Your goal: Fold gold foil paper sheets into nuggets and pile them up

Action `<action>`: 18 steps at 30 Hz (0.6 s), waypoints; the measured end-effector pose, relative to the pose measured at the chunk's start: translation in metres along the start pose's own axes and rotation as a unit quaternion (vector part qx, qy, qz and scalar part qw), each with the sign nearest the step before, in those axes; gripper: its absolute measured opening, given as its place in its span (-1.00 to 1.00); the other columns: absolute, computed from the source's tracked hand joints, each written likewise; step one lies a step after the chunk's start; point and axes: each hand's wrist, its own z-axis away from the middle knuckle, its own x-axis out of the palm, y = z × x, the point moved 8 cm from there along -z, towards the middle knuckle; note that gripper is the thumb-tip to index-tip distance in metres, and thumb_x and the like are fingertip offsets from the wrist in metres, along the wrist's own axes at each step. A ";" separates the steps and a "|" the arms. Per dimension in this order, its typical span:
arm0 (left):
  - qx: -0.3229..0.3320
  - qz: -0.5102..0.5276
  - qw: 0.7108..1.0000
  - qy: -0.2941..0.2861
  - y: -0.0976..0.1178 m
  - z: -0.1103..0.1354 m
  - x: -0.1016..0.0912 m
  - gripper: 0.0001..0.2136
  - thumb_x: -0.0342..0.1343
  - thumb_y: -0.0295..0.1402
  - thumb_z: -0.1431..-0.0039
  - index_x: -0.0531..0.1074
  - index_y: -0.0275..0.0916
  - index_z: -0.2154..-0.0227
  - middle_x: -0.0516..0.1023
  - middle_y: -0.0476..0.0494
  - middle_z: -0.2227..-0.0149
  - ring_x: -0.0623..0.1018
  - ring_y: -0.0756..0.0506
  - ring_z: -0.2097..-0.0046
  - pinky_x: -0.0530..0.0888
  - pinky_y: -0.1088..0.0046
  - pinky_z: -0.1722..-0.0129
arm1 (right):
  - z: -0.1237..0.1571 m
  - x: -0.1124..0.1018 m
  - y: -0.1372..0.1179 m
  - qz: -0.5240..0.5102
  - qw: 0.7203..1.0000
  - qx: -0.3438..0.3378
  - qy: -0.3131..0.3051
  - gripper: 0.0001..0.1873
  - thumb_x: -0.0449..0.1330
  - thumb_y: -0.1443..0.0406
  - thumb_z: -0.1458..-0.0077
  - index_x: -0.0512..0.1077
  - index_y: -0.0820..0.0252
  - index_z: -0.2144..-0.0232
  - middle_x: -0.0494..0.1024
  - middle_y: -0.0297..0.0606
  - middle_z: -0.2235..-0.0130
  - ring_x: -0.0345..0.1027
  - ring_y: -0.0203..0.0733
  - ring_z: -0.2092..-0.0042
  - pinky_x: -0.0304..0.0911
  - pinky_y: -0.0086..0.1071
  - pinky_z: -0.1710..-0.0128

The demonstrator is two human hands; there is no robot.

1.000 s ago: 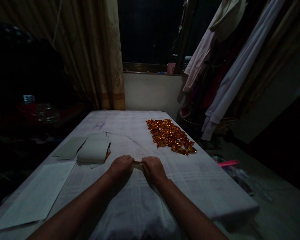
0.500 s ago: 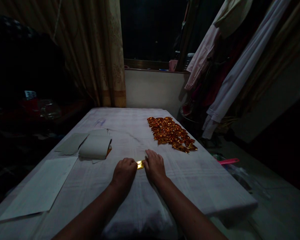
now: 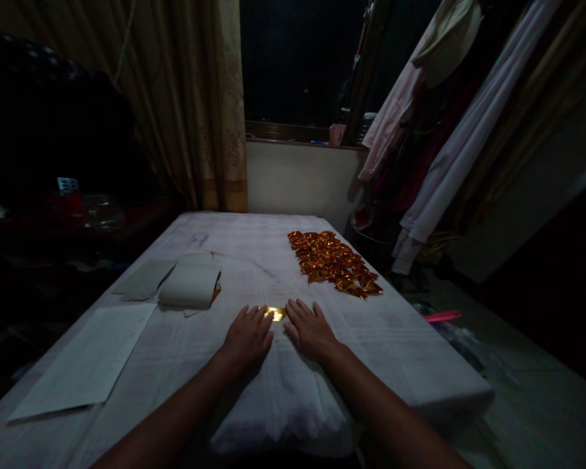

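A small piece of shiny gold foil paper lies on the cloth-covered table between my two hands. My left hand rests flat with its fingers stretched forward, and its fingertips cover the foil's left end. On the other side, my right hand lies flat with the fingers spread, its fingertips at the foil's right edge. Beyond the right hand sits a pile of folded orange-gold foil pieces. How the small foil is folded under the fingertips is hidden.
On the left of the table lie a curled stack of paper and a flat white sheet. Clothes hang at the right. A pink handle shows beyond the right table edge. A curtain hangs behind.
My fingers have gone from pinching the foil's ends to lying stretched out flat beside and on it. More of the foil's width shows. The view has shifted slightly.
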 end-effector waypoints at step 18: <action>-0.022 -0.025 0.999 -0.043 -0.011 -0.016 -0.008 -0.62 -0.05 -0.31 -0.36 0.41 -0.27 -0.16 0.46 -0.34 -0.22 0.44 -0.29 -0.20 0.26 -0.02 -0.23 | -0.009 0.000 0.007 -0.010 1.000 0.003 0.000 -0.35 -0.17 0.05 -0.41 0.05 0.21 -0.40 -0.02 -0.11 -0.45 -0.19 -0.01 -0.46 -0.34 0.13 -0.40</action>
